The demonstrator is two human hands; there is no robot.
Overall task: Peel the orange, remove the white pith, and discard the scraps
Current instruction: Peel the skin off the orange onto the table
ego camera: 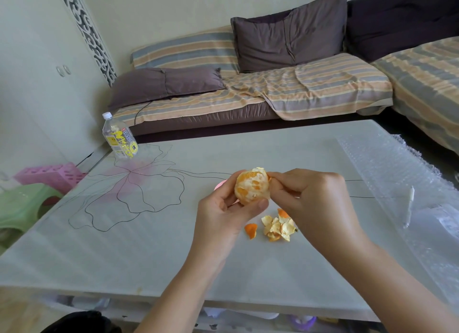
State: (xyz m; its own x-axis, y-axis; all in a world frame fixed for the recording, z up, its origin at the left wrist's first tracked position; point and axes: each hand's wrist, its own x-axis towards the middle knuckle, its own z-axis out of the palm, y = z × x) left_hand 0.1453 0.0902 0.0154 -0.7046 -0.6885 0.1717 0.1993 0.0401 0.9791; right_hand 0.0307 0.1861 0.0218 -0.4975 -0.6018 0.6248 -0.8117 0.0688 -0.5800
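Note:
A mostly peeled orange, streaked with white pith, is held above the glass table. My left hand grips it from below and the left, thumb across its lower side. My right hand pinches a flap of peel or pith at the orange's upper right edge. On the table just below the hands lies a small heap of peel scraps, with one loose orange piece to its left.
A plastic bottle with a yellow label stands at the table's far left corner. Bubble wrap covers the table's right side. Pink and green stools sit on the floor at left. A sofa runs behind the table.

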